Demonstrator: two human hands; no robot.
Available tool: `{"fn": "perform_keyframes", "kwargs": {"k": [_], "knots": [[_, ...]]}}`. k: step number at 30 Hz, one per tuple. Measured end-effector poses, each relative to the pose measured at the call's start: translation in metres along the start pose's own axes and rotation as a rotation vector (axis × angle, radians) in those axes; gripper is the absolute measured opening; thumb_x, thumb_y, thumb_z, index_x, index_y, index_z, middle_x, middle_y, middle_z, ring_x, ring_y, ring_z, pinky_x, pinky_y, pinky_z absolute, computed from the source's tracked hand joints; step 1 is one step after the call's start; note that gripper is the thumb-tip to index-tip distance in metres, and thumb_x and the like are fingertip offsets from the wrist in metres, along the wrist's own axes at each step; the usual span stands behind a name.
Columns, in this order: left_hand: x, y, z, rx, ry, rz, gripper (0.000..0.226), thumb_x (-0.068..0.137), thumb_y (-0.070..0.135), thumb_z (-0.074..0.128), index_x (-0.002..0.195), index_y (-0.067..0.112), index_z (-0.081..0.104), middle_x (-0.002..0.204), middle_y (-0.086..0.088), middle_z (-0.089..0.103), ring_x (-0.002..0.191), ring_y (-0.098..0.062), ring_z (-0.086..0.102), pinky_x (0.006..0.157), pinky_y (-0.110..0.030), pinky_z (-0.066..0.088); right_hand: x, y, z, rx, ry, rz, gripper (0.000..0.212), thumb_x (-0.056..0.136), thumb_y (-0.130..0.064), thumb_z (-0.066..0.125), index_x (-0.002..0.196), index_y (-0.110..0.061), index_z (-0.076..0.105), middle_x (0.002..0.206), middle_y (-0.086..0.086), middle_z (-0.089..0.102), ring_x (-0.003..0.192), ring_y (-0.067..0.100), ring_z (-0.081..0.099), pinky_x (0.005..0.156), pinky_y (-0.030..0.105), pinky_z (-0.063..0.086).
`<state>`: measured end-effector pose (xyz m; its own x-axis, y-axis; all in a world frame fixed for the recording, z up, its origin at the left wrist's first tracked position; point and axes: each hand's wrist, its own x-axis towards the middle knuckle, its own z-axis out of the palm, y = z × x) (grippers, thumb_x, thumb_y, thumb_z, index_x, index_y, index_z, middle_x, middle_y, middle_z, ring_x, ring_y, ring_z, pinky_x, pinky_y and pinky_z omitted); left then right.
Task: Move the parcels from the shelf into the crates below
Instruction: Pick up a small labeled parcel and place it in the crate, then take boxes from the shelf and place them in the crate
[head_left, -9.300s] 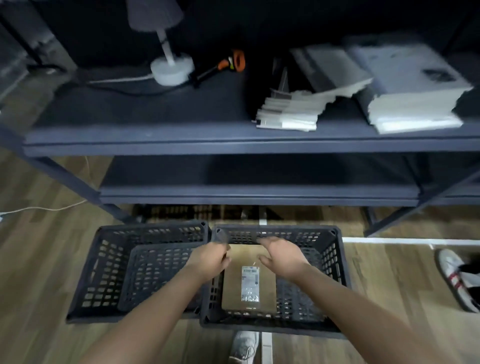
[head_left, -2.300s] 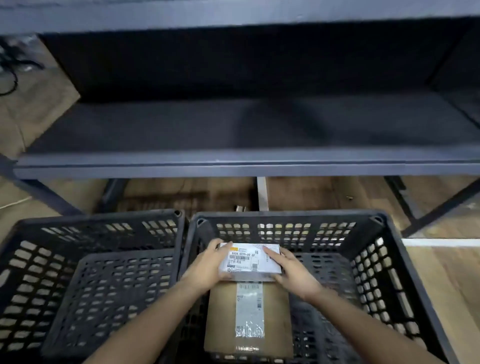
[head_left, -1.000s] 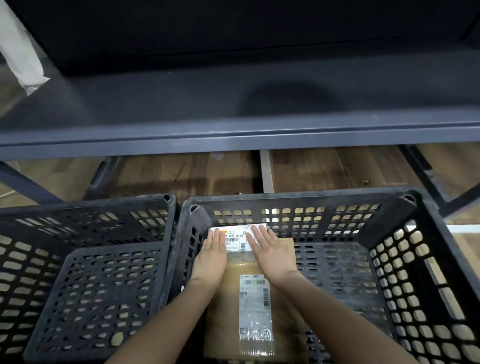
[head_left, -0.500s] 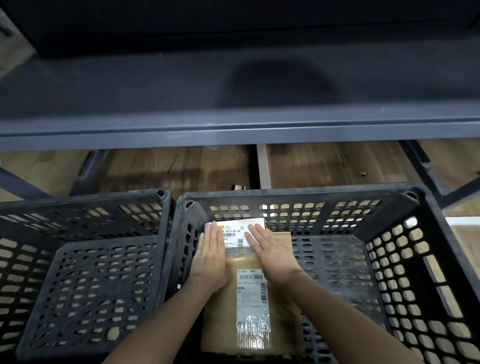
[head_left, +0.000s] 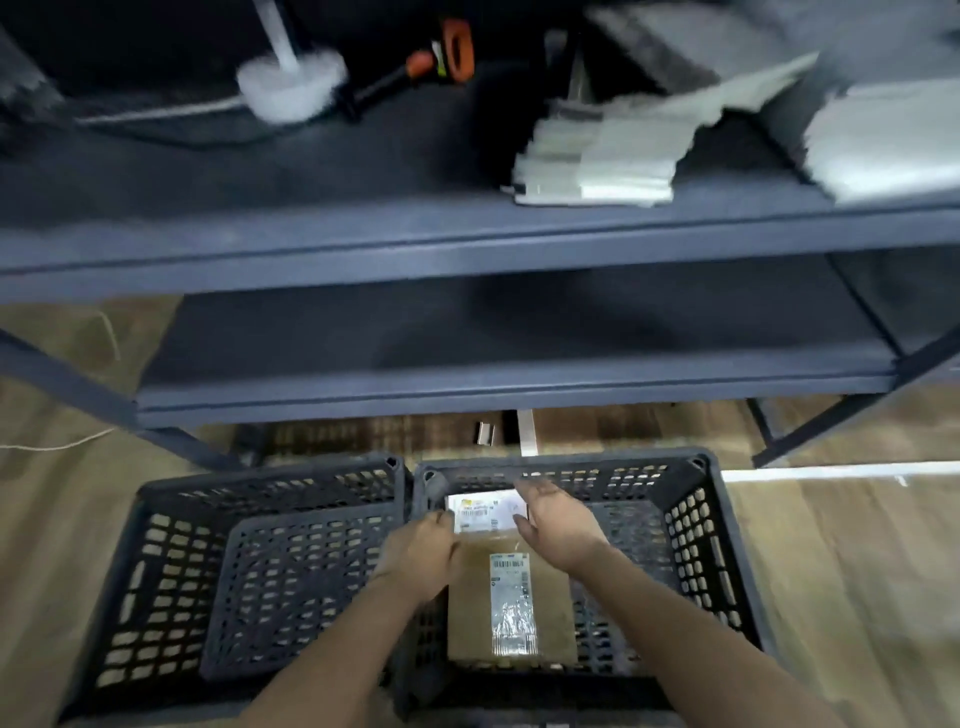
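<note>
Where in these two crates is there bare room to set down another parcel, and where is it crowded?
Free: the whole floor of the left crate; in the right crate, the strip between the brown parcel and the right wall. Crowded: that crate's left side, with the white parcel, left hand and right hand.

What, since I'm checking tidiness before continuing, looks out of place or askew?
Nothing spilled or damaged. The left crate holds only a second crate nested inside, no parcels; the white parcel and brown parcel both lie in the right crate.
</note>
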<state>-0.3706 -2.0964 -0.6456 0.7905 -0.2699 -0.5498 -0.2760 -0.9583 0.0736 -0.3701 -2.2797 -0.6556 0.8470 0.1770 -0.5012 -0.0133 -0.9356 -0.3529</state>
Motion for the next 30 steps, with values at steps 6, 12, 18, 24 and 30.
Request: {"fn": "perform_keyframes", "kwargs": {"k": [6,12,18,24,30], "knots": [[-0.108,0.001,-0.145,0.011,0.069,-0.021,0.041,0.101,0.039,0.029,0.126,0.011,0.046,0.128,-0.010,0.054,0.116,-0.029,0.054,0.090,-0.039,0.046,-0.111,-0.062,-0.138,0.011,0.092,-0.015,0.050,0.099,-0.040,0.039,0.144,-0.019,0.033,0.130,0.012,0.055,0.119,0.028,0.052,0.091,0.035,0.045],[-0.201,0.022,-0.286,0.020,0.234,0.003,0.044,0.100,0.043,0.029,0.120,0.011,0.050,0.125,-0.009,0.057,0.116,-0.029,0.053,0.092,-0.040,0.044,-0.207,-0.114,-0.267,-0.016,0.225,-0.087,0.053,0.098,-0.042,0.041,0.146,-0.020,0.034,0.145,0.003,0.045,0.132,0.021,0.043,0.105,0.033,0.038],[-0.269,0.048,-0.406,0.063,0.410,0.071,0.045,0.100,0.045,0.030,0.121,0.012,0.053,0.123,-0.006,0.057,0.112,-0.026,0.055,0.089,-0.039,0.046,-0.282,-0.147,-0.378,-0.096,0.387,-0.142,0.050,0.098,-0.043,0.042,0.142,-0.022,0.038,0.140,0.003,0.051,0.128,0.022,0.046,0.102,0.036,0.040],[-0.297,0.059,-0.497,0.088,0.618,0.121,0.045,0.098,0.046,0.033,0.123,0.013,0.052,0.126,-0.004,0.058,0.115,-0.025,0.055,0.088,-0.039,0.047,-0.321,-0.150,-0.462,-0.096,0.601,-0.112,0.050,0.097,-0.043,0.043,0.141,-0.020,0.039,0.136,0.004,0.054,0.124,0.023,0.050,0.096,0.035,0.044],[-0.278,0.063,-0.554,0.094,0.731,0.158,0.044,0.097,0.047,0.037,0.117,0.012,0.054,0.118,-0.008,0.061,0.108,-0.027,0.057,0.084,-0.037,0.047,-0.324,-0.140,-0.515,-0.086,0.696,-0.038,0.053,0.097,-0.043,0.043,0.145,-0.020,0.035,0.144,0.003,0.046,0.131,0.019,0.043,0.101,0.033,0.039]]}}
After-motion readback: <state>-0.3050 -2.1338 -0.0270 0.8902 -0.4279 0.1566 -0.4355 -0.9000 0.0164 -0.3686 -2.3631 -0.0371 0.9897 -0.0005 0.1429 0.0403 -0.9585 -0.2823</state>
